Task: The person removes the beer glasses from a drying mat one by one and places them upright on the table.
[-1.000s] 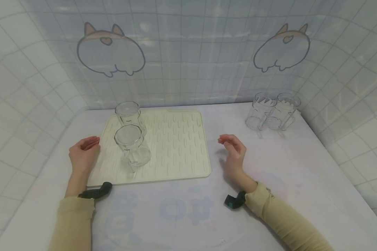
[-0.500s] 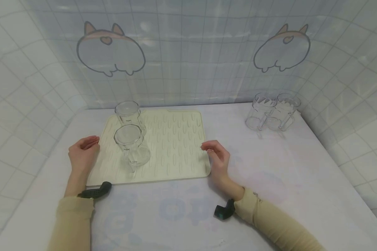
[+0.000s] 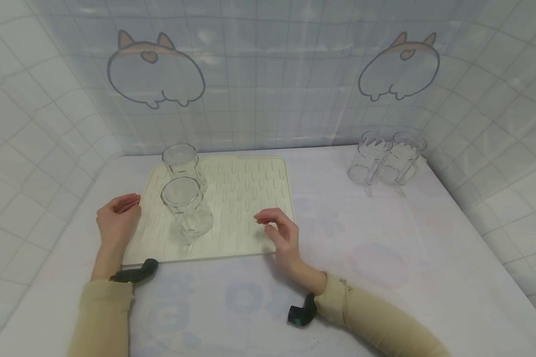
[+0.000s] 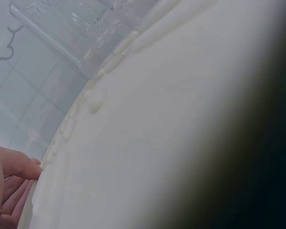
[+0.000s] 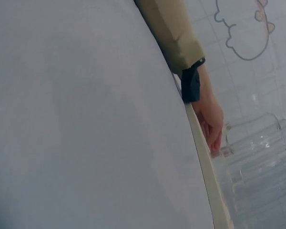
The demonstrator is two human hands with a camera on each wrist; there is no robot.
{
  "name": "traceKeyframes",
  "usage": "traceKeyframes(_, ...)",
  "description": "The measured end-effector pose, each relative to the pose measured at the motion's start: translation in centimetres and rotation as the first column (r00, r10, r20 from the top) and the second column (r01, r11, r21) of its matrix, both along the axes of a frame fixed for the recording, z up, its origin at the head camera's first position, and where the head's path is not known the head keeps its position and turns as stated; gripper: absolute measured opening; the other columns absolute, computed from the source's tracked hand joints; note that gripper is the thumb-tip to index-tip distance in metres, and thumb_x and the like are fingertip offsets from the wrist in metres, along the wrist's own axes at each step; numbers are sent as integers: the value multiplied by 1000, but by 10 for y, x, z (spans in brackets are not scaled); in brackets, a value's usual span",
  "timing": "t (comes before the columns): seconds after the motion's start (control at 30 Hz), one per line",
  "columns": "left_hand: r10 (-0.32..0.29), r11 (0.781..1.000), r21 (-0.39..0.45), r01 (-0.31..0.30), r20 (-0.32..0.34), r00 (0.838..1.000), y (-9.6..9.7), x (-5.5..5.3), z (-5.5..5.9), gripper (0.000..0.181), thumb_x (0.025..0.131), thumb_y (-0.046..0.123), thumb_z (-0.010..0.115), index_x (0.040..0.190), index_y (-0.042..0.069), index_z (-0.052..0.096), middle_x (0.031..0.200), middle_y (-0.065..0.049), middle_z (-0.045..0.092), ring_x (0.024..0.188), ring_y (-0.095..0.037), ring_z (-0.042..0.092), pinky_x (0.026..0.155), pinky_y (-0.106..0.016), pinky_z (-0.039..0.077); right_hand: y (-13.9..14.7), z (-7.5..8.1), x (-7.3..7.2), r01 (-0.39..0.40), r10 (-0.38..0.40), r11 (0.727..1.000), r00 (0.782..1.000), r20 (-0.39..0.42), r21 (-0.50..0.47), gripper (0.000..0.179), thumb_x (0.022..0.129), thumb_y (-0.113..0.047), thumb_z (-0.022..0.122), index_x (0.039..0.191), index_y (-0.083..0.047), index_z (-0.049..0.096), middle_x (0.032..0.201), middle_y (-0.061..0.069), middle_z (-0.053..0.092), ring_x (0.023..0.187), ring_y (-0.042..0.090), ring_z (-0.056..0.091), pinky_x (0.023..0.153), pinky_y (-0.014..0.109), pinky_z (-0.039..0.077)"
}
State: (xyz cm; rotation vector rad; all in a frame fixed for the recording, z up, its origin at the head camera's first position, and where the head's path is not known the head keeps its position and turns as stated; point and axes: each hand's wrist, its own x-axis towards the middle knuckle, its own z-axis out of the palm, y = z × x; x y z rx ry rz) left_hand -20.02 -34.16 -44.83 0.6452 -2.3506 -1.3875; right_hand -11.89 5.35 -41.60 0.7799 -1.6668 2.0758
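Note:
Two clear glass mugs stand upright on the left part of a cream ridged mat [image 3: 250,183], a front glass mug [image 3: 183,193] and a back glass mug [image 3: 180,158]. My right hand [image 3: 283,235] hovers over the mat's front right part, fingers loosely bent and holding nothing, to the right of the front mug. At the mat's left edge rests my left hand [image 3: 118,215], fingers loosely curled together. In the left wrist view, the tips of my left fingers [image 4: 19,164] are right at the mat's edge. The right wrist view does not show the right hand's fingers.
Two more glass mugs, one on the left [image 3: 369,158] and one on the right [image 3: 402,158], stand side by side at the table's back right. A tiled-pattern curtain [image 3: 268,74] encloses the table [image 3: 362,297] at the back and sides. Each wrist wears a dark camera.
My right hand has moved left from the table beside the mat to over its right part. The left hand and all the mugs have stayed put.

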Motion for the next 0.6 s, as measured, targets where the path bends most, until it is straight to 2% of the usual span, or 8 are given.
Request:
traceKeyframes(0.23, 2, 1000, -5, -3, -8, 1000, 1, 2, 1, 35, 88, 18, 62, 123, 14, 62, 110, 6, 65, 90, 6, 59, 76, -4, 45, -11, -6, 0, -69, 69, 997, 998, 12, 24, 24, 84, 15, 41, 103, 18, 55, 99, 35, 55, 90, 51, 52, 85, 52, 45)
traceKeyframes(0.43, -2, 1000, -8, 2, -1, 1000, 1, 1, 2, 36, 88, 19, 63, 123, 14, 61, 110, 6, 65, 90, 6, 58, 76, -4, 44, -27, -26, -7, -118, 118, 993, 993, -12, 22, 21, 89, 9, 46, 106, 12, 57, 100, 29, 59, 94, 42, 57, 87, 44, 48)
traceKeyframes(0.6, -7, 1000, -8, 7, -15, 1000, 0, 1, 1, 35, 88, 18, 63, 122, 13, 62, 109, 7, 65, 89, 7, 59, 76, -4, 44, -39, -11, 4, -136, 132, 990, 989, 68, 48, 18, 90, 8, 48, 105, 12, 57, 100, 30, 60, 96, 41, 57, 89, 40, 48)
